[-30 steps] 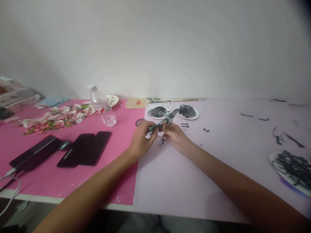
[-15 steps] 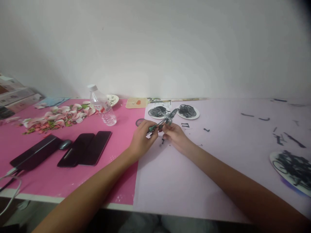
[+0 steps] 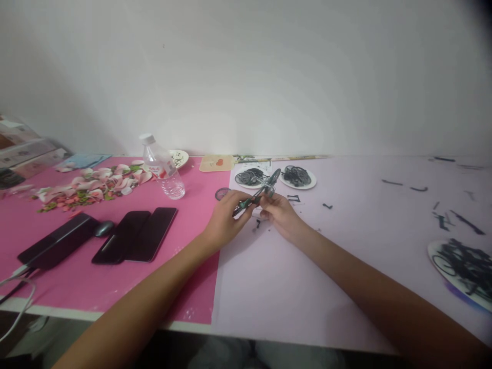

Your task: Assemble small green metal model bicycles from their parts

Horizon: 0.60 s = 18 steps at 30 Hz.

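Note:
Between my two hands, above the table, is a small model bicycle (image 3: 272, 180) with dark green parts and a wheel at its far end. My left hand (image 3: 226, 215) is closed on its near left end, thumb and fingers pinching the frame. On the other side, my right hand (image 3: 282, 214) pinches the middle of the model with thumb and forefinger. The fingers hide much of the frame. A loose black wheel (image 3: 222, 193) lies just beyond my left hand. Small black pieces, one a flat bracket (image 3: 293, 198), lie near my right hand.
Plates of black wheels (image 3: 246, 185) and parts (image 3: 296, 185) stand behind the hands; another plate (image 3: 433, 251) is at far right. On the pink side are a water bottle (image 3: 165, 171), two phones (image 3: 151, 236), a black power bank (image 3: 57, 241) and artificial petals (image 3: 96, 184).
The model bicycle has tilted slightly in my fingers, and my right fingers have shifted a little on it. Both hands keep their hold in nearly the same place.

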Each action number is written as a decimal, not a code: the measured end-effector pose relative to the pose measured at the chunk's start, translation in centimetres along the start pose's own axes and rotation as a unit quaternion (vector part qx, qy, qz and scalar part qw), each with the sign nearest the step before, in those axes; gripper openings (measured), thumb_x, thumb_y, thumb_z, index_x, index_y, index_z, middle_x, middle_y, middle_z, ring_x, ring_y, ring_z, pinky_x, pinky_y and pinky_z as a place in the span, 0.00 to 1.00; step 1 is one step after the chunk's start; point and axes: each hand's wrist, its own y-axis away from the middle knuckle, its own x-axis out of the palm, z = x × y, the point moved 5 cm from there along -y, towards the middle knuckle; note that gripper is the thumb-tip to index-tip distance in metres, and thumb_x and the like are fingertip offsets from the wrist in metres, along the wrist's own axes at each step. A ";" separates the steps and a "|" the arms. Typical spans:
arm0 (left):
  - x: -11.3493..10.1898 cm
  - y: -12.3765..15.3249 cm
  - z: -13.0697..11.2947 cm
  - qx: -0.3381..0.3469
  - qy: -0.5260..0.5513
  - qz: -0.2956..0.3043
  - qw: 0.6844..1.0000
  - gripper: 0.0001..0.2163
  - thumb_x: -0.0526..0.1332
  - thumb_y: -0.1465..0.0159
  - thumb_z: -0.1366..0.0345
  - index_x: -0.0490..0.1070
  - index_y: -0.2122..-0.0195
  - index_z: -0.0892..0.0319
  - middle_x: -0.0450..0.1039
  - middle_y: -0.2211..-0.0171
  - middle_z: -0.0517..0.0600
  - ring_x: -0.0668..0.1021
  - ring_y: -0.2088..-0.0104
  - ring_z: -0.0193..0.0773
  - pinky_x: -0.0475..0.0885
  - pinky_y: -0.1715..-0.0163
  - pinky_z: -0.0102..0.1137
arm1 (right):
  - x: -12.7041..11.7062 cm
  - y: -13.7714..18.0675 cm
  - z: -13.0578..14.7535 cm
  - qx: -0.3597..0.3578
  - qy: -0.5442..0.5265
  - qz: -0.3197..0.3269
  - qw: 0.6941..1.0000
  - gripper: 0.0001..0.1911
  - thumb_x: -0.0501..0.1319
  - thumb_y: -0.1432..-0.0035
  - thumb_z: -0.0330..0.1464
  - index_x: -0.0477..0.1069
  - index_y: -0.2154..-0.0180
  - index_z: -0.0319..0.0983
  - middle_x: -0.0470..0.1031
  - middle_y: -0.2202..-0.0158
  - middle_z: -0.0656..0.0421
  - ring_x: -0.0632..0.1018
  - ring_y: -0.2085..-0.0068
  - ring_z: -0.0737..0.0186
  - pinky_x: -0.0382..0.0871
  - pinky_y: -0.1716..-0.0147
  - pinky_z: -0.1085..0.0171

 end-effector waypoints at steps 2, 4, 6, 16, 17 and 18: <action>0.1 0.0 -0.1 0.002 0.007 0.011 1.000 0.09 0.64 0.31 0.69 0.73 0.51 0.57 0.80 0.58 0.54 0.79 0.56 0.41 0.76 0.56 0.36 | -0.2 -0.1 0.0 0.002 -0.001 -0.007 1.000 0.22 0.80 0.57 0.47 0.78 0.67 0.42 0.78 0.66 0.60 0.73 0.67 0.64 0.66 0.72 0.63; 0.1 0.0 -0.1 0.006 0.013 0.018 1.000 0.10 0.65 0.32 0.69 0.73 0.49 0.57 0.79 0.56 0.55 0.79 0.55 0.41 0.76 0.55 0.36 | -0.3 -0.1 0.1 0.006 -0.008 -0.008 1.000 0.21 0.80 0.57 0.46 0.79 0.66 0.43 0.78 0.67 0.60 0.72 0.67 0.64 0.65 0.72 0.63; 0.1 0.1 -0.1 0.008 0.019 0.019 1.000 0.12 0.65 0.32 0.70 0.73 0.48 0.57 0.79 0.55 0.55 0.79 0.55 0.41 0.76 0.54 0.36 | -0.3 -0.1 0.2 0.010 -0.017 -0.003 1.000 0.20 0.80 0.55 0.45 0.81 0.64 0.43 0.78 0.65 0.59 0.73 0.64 0.63 0.64 0.72 0.64; 0.3 0.3 0.2 -0.004 0.006 0.011 1.000 0.10 0.64 0.31 0.70 0.73 0.49 0.55 0.80 0.56 0.53 0.80 0.55 0.41 0.76 0.55 0.36 | 0.4 0.0 0.4 0.019 -0.043 0.018 0.999 0.18 0.78 0.52 0.45 0.80 0.65 0.41 0.78 0.62 0.58 0.73 0.60 0.62 0.63 0.71 0.66; 0.3 0.3 0.3 -0.008 0.006 0.008 1.000 0.10 0.64 0.31 0.69 0.73 0.49 0.55 0.80 0.57 0.53 0.80 0.56 0.41 0.76 0.56 0.36 | 0.4 0.0 0.3 0.019 -0.042 0.019 0.999 0.18 0.78 0.51 0.45 0.80 0.65 0.41 0.78 0.63 0.58 0.73 0.60 0.61 0.63 0.71 0.66; 0.3 0.3 0.3 -0.011 0.007 0.004 1.000 0.09 0.64 0.31 0.69 0.73 0.50 0.55 0.80 0.57 0.53 0.80 0.56 0.41 0.76 0.56 0.36 | 0.4 0.0 0.2 0.020 -0.040 0.019 0.999 0.18 0.78 0.52 0.45 0.79 0.65 0.41 0.78 0.63 0.58 0.73 0.61 0.61 0.63 0.71 0.66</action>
